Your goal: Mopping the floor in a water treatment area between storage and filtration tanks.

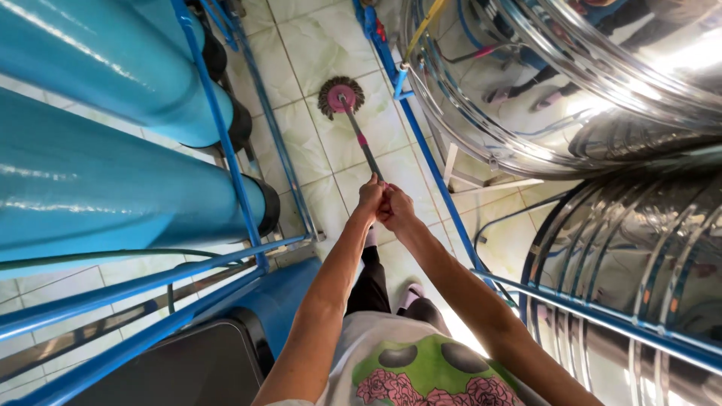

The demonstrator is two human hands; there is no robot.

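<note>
Both my hands grip the top of a mop handle (363, 143) at the middle of the view. My left hand (369, 195) sits just left of my right hand (395, 208), and the two touch. The thin metal handle has a pink band and runs down to a round mop head (341, 96) with dark grey strands and a pink centre. The mop head rests flat on the pale tiled floor (331, 45) far below, between the tanks.
Large blue cylindrical tanks (98, 188) in a blue metal frame (226, 143) fill the left. Shiny steel tanks (571, 68) stand on the right behind a blue rail (436, 180). A dark panel (195, 368) lies at the bottom left.
</note>
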